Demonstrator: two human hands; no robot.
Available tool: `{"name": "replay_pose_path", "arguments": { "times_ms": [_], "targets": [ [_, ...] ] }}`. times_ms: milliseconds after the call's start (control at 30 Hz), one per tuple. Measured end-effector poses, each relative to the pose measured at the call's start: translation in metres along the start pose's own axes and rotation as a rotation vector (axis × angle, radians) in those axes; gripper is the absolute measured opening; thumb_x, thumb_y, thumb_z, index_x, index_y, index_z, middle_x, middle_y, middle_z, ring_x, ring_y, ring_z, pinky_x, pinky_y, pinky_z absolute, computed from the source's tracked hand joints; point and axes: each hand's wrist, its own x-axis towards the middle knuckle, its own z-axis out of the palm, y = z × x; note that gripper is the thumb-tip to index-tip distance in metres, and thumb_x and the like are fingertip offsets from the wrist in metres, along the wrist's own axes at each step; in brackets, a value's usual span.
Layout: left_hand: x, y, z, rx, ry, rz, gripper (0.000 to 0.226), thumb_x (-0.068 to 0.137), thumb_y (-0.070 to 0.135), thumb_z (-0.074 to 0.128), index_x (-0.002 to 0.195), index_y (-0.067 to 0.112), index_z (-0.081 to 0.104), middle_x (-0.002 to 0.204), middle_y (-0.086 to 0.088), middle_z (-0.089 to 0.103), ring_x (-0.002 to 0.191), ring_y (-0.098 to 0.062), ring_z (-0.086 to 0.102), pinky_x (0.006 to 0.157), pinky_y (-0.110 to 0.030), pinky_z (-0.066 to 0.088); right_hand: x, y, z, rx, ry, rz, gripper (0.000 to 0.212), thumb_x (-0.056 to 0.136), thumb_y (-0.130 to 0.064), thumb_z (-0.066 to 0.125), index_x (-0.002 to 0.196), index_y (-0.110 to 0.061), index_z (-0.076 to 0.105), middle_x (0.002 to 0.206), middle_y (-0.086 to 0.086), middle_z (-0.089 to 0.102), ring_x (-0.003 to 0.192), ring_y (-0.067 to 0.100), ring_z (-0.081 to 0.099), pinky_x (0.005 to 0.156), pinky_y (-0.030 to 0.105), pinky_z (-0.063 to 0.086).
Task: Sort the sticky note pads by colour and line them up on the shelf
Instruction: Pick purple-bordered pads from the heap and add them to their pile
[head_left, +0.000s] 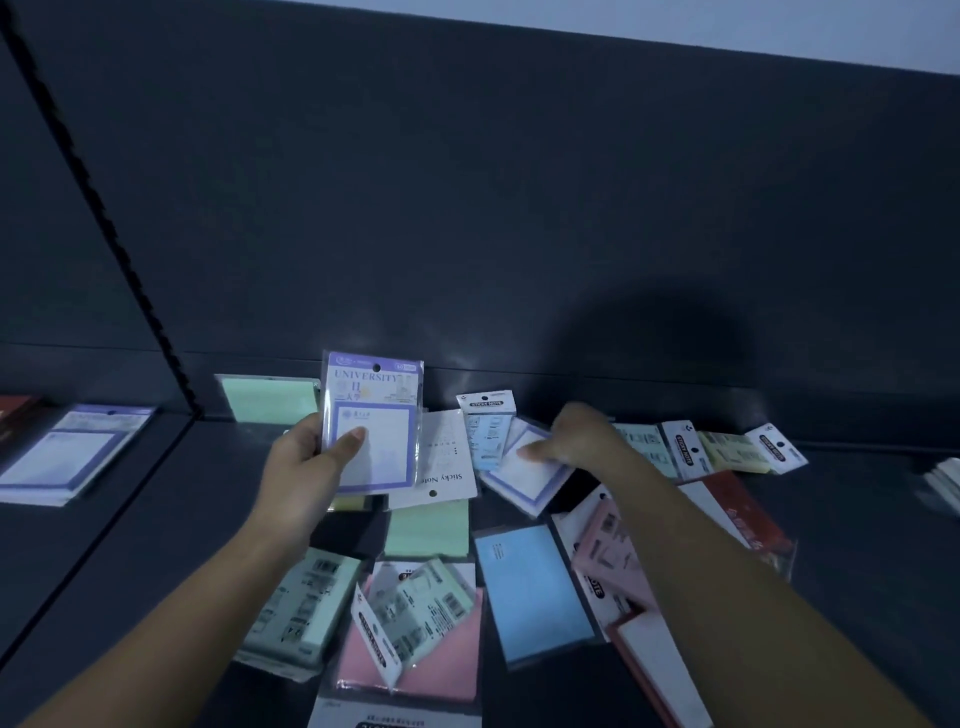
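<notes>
Your left hand (306, 467) grips a purple-bordered plastic-wrapped pad (371, 423) marked "UNIVERSITY", raised above the dark shelf (156, 519). Your right hand (576, 441) pinches a second purple-bordered pad (524, 475) on the pile, beside a white card pack (447, 462) reading "Sticky Note".

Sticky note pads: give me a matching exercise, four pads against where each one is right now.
Pads:
1. University pad
2. large blue pad
3. red pad
4. tilted purple pad

Places:
A. right of the right arm
B. held upright in the left hand
C. pinched by the right hand
D. flat on the shelf, left of the right arm

Pairs: 1-B, 2-D, 3-A, 4-C.
</notes>
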Motion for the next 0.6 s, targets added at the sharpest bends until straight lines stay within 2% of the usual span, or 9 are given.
{"name": "replay_pose_path", "arguments": {
  "times_ms": [67, 133, 200, 267, 333, 433, 467, 533, 600],
  "targets": [
    [-0.001, 0.002, -0.001, -0.050, 0.025, -0.032, 0.009, 0.091, 0.015, 0.059, 0.091, 0.018, 0.067, 0.085, 0.004, 0.073, 0.075, -0.014, 0.068, 0.065, -0.026, 0.048, -0.009, -0.001, -0.017, 0.032, 0.065, -0.009, 0.034, 0.078, -0.030, 0.071, 0.062, -0.009, 0.050, 0.062, 0.003, 0.050, 0.062, 0.020, 0.053, 0.050, 0.025, 0.036],
    [-0.002, 0.003, -0.002, -0.119, 0.062, -0.075, 0.009, 0.091, 0.016, 0.058, 0.091, 0.016, 0.066, 0.085, 0.002, 0.072, 0.073, -0.015, 0.067, 0.064, -0.027, 0.049, -0.019, -0.002, -0.033, 0.051, 0.145, -0.040, 0.036, 0.081, -0.024, 0.065, 0.056, -0.010, 0.043, 0.056, 0.004, 0.046, 0.053, 0.018, 0.048, 0.049, 0.025, 0.032],
    [-0.006, 0.003, -0.001, -0.153, 0.089, -0.116, 0.009, 0.092, 0.020, 0.057, 0.092, 0.016, 0.065, 0.082, 0.001, 0.072, 0.067, -0.014, 0.066, 0.057, -0.026, 0.050, -0.032, -0.008, -0.039, 0.043, 0.261, -0.097, 0.033, 0.084, -0.023, 0.059, 0.059, -0.011, 0.042, 0.060, 0.005, 0.048, 0.059, 0.022, 0.052, 0.054, 0.026, 0.035],
    [-0.011, 0.004, -0.002, -0.172, 0.097, -0.135, 0.011, 0.093, 0.023, 0.056, 0.090, 0.017, 0.064, 0.073, 0.004, 0.071, 0.057, -0.012, 0.065, 0.046, -0.021, 0.048, -0.045, -0.023, -0.037, 0.042, 0.354, -0.167, 0.022, 0.086, -0.026, 0.055, 0.071, -0.012, 0.048, 0.078, 0.007, 0.058, 0.076, 0.027, 0.059, 0.062, 0.028, 0.039],
    [-0.015, 0.006, -0.006, -0.182, 0.103, -0.149, 0.011, 0.092, 0.025, 0.056, 0.090, 0.018, 0.064, 0.071, 0.004, 0.071, 0.055, -0.013, 0.064, 0.044, -0.021, 0.047, -0.056, -0.041, -0.030, 0.090, 0.404, -0.253, 0.018, 0.087, -0.028, 0.053, 0.079, -0.013, 0.049, 0.084, 0.006, 0.059, 0.082, 0.028, 0.058, 0.065, 0.031, 0.041],
    [-0.022, 0.006, -0.022, -0.212, 0.130, -0.184, 0.013, 0.091, 0.029, 0.058, 0.089, 0.017, 0.063, 0.076, -0.001, 0.068, 0.059, -0.019, 0.058, 0.050, -0.028, 0.045, -0.070, -0.069, -0.013, 0.435, 0.339, -0.369, 0.019, 0.089, -0.027, 0.055, 0.082, -0.009, 0.051, 0.073, 0.006, 0.056, 0.073, 0.030, 0.059, 0.062, 0.044, 0.052],
    [-0.024, 0.006, -0.029, -0.238, 0.139, -0.188, 0.012, 0.091, 0.028, 0.059, 0.088, 0.016, 0.062, 0.076, -0.002, 0.068, 0.059, -0.018, 0.057, 0.049, -0.027, 0.045, -0.075, -0.078, -0.004, 0.548, 0.297, -0.385, 0.018, 0.090, -0.025, 0.055, 0.085, -0.008, 0.051, 0.072, 0.008, 0.056, 0.069, 0.030, 0.058, 0.057, 0.044, 0.054],
    [-0.029, 0.006, -0.046, -0.233, 0.151, -0.185, 0.009, 0.090, 0.022, 0.059, 0.088, 0.014, 0.062, 0.073, -0.001, 0.067, 0.055, -0.013, 0.058, 0.045, -0.021, 0.045, -0.084, -0.093, 0.017, 0.737, 0.175, -0.378, 0.013, 0.093, -0.020, 0.052, 0.087, -0.009, 0.051, 0.075, 0.015, 0.055, 0.058, 0.024, 0.053, 0.040, 0.028, 0.047],
    [-0.032, 0.009, -0.067, -0.226, 0.173, -0.189, 0.006, 0.089, 0.015, 0.057, 0.091, 0.011, 0.060, 0.069, 0.000, 0.066, 0.049, -0.010, 0.058, 0.041, -0.018, 0.044, -0.090, -0.107, 0.039, 0.880, 0.045, -0.328, 0.010, 0.096, -0.019, 0.048, 0.091, -0.011, 0.052, 0.082, 0.020, 0.053, 0.051, 0.021, 0.048, 0.034, 0.017, 0.036]
  ]
}}
